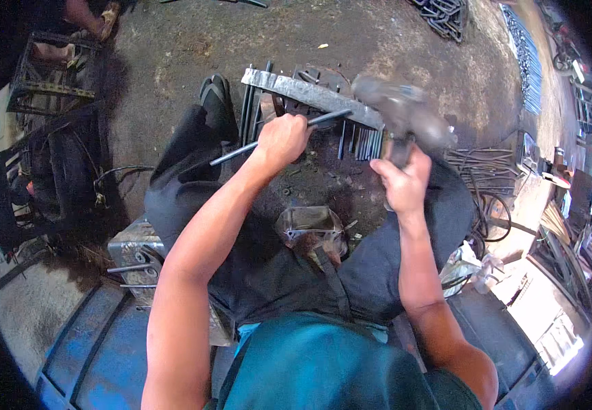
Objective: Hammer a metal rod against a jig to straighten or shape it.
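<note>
Workshop floor (193,41), dark and dirt-stained, all around, with a black metal frame (43,103) at the upper left, a pile of dark bent pieces (441,17) at the top and a bundle of long bluish rods (523,58) at the upper right. Clasped in the left grip (284,142), fingers wrapped around: a slim grey rod (327,117), slanting from lower left up to the right, far end at the lower edge of a thick pale metal bar (309,91), contact hard to tell. Clasped in the right grip (405,179), fingers and thumb around the handle: a hammer (405,113), head blurred and seen over the right end of the bar, whether touching or clear impossible to tell. Below the bar, between the 2 grips, a row of short thin rods (368,142), side by side. Just left of the bar, a dark sandal (215,92). Nearer the body, between 2 dark-trousered legs (180,150), a boxy metal-looking object (311,219), kind unclear. Off to the right, a stack of long dark bars (487,171); off to the left, near the knee, a grey metal box (127,244).
</note>
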`<move>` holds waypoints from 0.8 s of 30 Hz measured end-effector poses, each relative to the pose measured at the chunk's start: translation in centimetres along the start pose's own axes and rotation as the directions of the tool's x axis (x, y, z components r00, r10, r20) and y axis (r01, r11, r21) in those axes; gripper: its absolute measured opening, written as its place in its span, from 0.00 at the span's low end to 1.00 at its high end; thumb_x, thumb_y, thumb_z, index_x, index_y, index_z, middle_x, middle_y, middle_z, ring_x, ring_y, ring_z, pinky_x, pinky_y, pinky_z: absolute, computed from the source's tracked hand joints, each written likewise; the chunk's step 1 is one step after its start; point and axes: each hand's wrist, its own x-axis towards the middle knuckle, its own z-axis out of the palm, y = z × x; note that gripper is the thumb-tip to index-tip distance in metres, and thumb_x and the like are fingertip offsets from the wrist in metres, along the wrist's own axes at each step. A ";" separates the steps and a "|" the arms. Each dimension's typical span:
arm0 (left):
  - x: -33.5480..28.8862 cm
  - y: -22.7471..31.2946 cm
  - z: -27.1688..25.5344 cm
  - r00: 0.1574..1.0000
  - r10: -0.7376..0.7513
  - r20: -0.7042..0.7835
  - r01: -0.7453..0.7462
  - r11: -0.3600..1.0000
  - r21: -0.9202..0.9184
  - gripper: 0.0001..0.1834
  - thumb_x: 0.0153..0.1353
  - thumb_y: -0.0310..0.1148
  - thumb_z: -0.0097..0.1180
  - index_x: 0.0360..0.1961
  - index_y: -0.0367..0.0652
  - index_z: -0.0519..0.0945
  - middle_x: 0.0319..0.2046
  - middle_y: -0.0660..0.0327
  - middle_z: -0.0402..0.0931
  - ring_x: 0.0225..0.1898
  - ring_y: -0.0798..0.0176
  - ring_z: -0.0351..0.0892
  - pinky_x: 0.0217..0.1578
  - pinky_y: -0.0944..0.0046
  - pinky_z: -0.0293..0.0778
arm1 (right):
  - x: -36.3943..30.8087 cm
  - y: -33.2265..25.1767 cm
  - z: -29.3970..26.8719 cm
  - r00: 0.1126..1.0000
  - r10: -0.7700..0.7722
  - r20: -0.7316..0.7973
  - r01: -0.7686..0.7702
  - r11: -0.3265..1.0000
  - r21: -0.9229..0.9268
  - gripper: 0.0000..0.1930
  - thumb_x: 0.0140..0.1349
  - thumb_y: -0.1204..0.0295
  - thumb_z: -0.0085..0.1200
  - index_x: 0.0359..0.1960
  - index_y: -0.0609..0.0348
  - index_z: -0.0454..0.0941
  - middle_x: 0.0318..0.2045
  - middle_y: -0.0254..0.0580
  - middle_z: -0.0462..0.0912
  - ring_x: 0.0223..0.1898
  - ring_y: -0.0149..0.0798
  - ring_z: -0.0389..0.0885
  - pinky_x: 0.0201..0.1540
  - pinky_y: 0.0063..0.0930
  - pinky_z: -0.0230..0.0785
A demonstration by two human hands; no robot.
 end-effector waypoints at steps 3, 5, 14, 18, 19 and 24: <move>-0.1 0.0 0.0 1.000 -0.012 0.010 0.013 1.000 -0.013 0.21 0.64 0.43 0.54 0.27 0.33 0.80 0.24 0.40 0.79 0.30 0.36 0.81 0.33 0.43 0.77 | -0.5 -0.3 -0.2 0.968 -0.252 0.004 0.239 0.924 0.298 0.11 0.48 0.86 0.58 0.30 0.59 0.70 0.20 0.30 0.70 0.17 0.24 0.63 0.21 0.22 0.57; 0.0 0.0 -0.1 1.000 -0.018 0.019 0.018 1.000 -0.016 0.20 0.64 0.43 0.53 0.26 0.33 0.79 0.24 0.40 0.78 0.30 0.36 0.81 0.33 0.42 0.76 | -0.2 0.6 0.1 0.979 -0.205 -0.015 0.198 0.920 0.338 0.12 0.48 0.86 0.58 0.30 0.59 0.70 0.20 0.31 0.69 0.18 0.24 0.63 0.23 0.21 0.58; -0.3 -0.5 -0.1 0.999 0.008 -0.036 -0.007 1.000 0.022 0.18 0.61 0.41 0.57 0.26 0.34 0.82 0.25 0.42 0.80 0.30 0.39 0.83 0.33 0.47 0.79 | 0.7 4.5 1.5 0.979 0.198 0.052 -0.158 0.894 -0.419 0.20 0.44 0.76 0.59 0.43 0.64 0.79 0.25 0.56 0.81 0.31 0.48 0.84 0.39 0.37 0.72; 0.0 -0.5 -0.2 1.000 -0.004 -0.023 0.004 1.000 0.014 0.19 0.61 0.42 0.57 0.26 0.34 0.83 0.25 0.41 0.80 0.30 0.40 0.83 0.33 0.46 0.79 | 0.3 1.6 1.5 0.982 0.175 0.076 -0.117 0.865 -0.488 0.19 0.43 0.78 0.60 0.41 0.66 0.80 0.22 0.49 0.80 0.26 0.39 0.79 0.36 0.33 0.71; 0.0 -0.5 -0.2 1.000 -0.018 -0.014 0.018 1.000 0.008 0.20 0.62 0.42 0.56 0.25 0.34 0.82 0.25 0.41 0.80 0.30 0.39 0.83 0.33 0.46 0.79 | -0.1 0.6 1.4 0.981 0.179 0.072 -0.128 0.884 -0.449 0.18 0.43 0.78 0.60 0.40 0.66 0.80 0.21 0.46 0.79 0.25 0.35 0.76 0.35 0.31 0.70; -0.1 -0.4 -0.3 0.997 -0.036 0.071 0.041 0.997 -0.064 0.21 0.63 0.43 0.54 0.26 0.32 0.82 0.27 0.39 0.80 0.32 0.37 0.82 0.36 0.45 0.78 | -2.2 -3.1 0.5 0.995 -0.098 -0.031 0.101 0.981 0.167 0.10 0.48 0.84 0.60 0.27 0.58 0.71 0.20 0.27 0.71 0.20 0.24 0.67 0.24 0.21 0.59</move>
